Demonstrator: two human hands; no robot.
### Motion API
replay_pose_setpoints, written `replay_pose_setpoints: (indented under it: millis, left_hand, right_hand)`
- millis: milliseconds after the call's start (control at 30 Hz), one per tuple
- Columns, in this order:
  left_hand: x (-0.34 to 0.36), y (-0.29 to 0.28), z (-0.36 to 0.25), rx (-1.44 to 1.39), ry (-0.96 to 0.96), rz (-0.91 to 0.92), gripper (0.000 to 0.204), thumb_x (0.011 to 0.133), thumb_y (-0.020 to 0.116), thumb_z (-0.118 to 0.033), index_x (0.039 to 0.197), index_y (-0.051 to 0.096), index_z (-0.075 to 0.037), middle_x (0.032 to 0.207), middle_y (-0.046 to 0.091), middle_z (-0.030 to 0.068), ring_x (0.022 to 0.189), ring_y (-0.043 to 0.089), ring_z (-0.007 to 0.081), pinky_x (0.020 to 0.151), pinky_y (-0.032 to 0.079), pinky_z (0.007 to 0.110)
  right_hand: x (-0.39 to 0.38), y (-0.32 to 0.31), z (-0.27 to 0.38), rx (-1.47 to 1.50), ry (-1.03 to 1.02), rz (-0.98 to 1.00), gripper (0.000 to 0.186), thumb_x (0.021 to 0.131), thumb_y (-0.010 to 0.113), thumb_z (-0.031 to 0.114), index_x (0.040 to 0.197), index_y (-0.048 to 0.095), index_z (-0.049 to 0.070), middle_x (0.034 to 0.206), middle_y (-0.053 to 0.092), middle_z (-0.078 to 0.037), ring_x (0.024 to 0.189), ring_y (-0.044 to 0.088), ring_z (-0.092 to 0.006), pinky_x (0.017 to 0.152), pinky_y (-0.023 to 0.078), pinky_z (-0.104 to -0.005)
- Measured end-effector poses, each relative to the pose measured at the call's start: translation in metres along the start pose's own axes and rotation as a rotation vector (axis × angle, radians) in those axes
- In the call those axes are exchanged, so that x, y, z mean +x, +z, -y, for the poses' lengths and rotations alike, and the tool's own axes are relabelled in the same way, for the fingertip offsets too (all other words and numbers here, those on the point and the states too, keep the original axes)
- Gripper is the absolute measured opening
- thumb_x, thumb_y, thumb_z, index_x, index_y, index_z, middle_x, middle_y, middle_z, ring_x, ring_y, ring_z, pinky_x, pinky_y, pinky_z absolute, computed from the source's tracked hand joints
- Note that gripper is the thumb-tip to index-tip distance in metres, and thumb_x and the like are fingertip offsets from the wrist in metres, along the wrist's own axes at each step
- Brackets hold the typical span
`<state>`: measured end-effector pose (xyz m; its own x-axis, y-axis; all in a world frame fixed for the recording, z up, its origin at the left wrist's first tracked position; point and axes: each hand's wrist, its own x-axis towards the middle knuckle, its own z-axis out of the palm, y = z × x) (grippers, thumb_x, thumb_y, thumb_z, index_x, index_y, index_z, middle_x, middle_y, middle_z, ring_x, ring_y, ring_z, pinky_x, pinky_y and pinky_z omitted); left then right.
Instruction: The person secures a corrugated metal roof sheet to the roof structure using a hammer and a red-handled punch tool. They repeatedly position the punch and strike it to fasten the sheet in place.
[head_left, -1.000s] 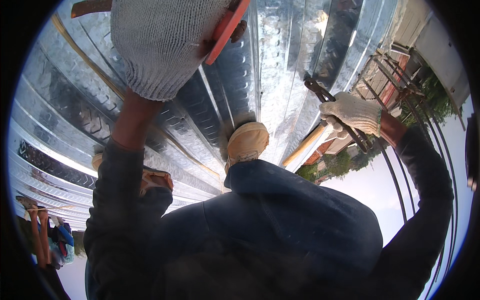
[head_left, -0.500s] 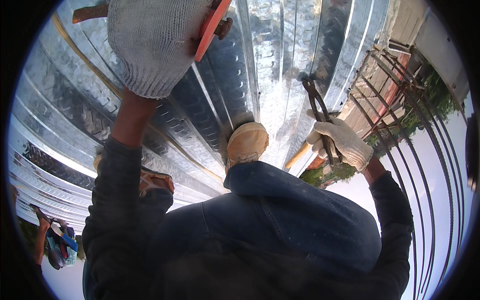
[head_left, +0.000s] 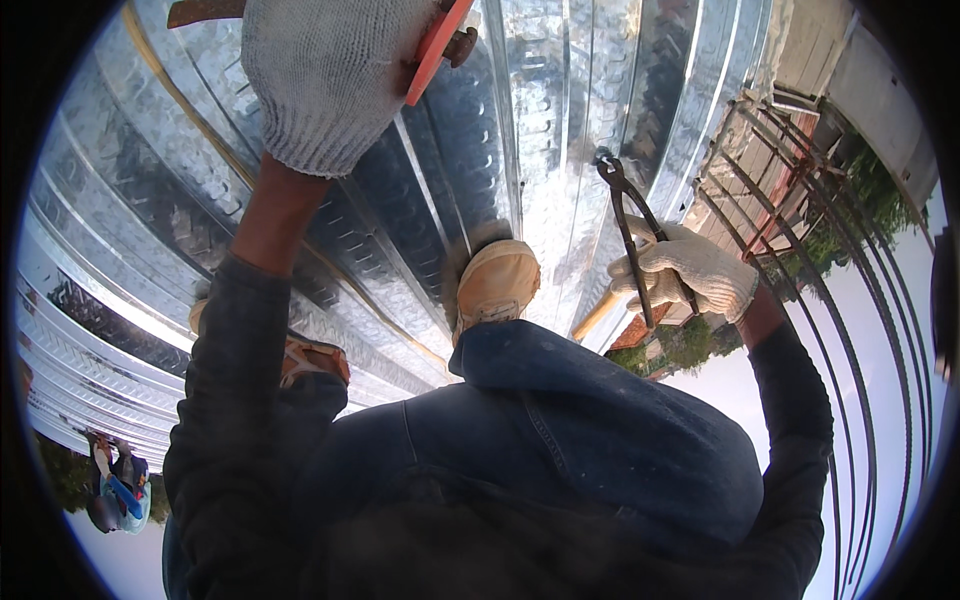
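Note:
In a white knit glove, my right hand [head_left: 695, 270] holds a pair of dark end-cutting pincers [head_left: 625, 205] by their handles. The handles are spread apart, and the jaws point away from me, at a small dark spot on the ribbed metal decking [head_left: 540, 130]. My left hand [head_left: 325, 85], in a grey-white knit glove, is at the top edge. It is closed on a red-orange flat piece [head_left: 440, 50] with a rusty bolt end sticking out of it. Its fingertips are hidden. A rusty strip [head_left: 205, 12] shows on the hand's other side.
A yellowish rod [head_left: 597, 313] lies by the right hand. Dark rebar [head_left: 840, 215] rises in a bundle at the right. A thin tan strip [head_left: 190, 110] runs across the decking at left. My shoe [head_left: 497, 280] rests on the decking. Another person [head_left: 122, 485] is far left.
My right hand has opened the pincers' handles wider. My left hand has shifted slightly right and up with the red-orange piece. The far person has changed posture.

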<state>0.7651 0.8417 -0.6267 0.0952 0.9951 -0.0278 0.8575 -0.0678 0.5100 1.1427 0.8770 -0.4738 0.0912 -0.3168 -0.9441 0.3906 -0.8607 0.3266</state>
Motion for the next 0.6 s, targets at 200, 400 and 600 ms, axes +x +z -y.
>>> replay_pose_setpoints:
  millis: [200,400,600]
  left_hand:
    - [0.006,-0.006,-0.002,-0.156,-0.081,0.081,0.039,0.101,0.074,-0.038,0.127,0.069,-0.009,0.123,0.066,0.0134,0.111,0.065,0.0309,0.099,0.055,0.048]
    - [0.007,0.002,0.002,-0.279,-0.092,0.009,0.033,0.098,0.078,-0.031,0.122,0.072,-0.009,0.112,0.069,0.0111,0.102,0.067,0.0289,0.090,0.057,0.044]
    - [0.004,-0.001,0.004,-0.241,-0.066,0.009,0.034,0.099,0.078,-0.032,0.123,0.071,-0.008,0.112,0.069,0.0120,0.102,0.068,0.0295,0.090,0.057,0.044]
  right_hand:
    - [-0.009,-0.007,0.026,-0.046,0.072,0.020,0.084,0.103,0.071,0.006,0.175,0.030,-0.003,0.124,0.079,-0.026,0.110,0.083,-0.0341,0.090,0.072,-0.0458]
    - [-0.005,-0.031,0.024,-0.017,0.021,0.121,0.069,0.103,0.071,0.003,0.166,0.043,-0.006,0.124,0.078,-0.027,0.111,0.082,-0.0357,0.090,0.073,-0.0483]
    - [-0.009,-0.027,0.042,0.015,0.113,0.096,0.058,0.106,0.070,0.005,0.158,0.048,-0.009,0.127,0.077,-0.030,0.114,0.081,-0.0391,0.089,0.074,-0.0510]
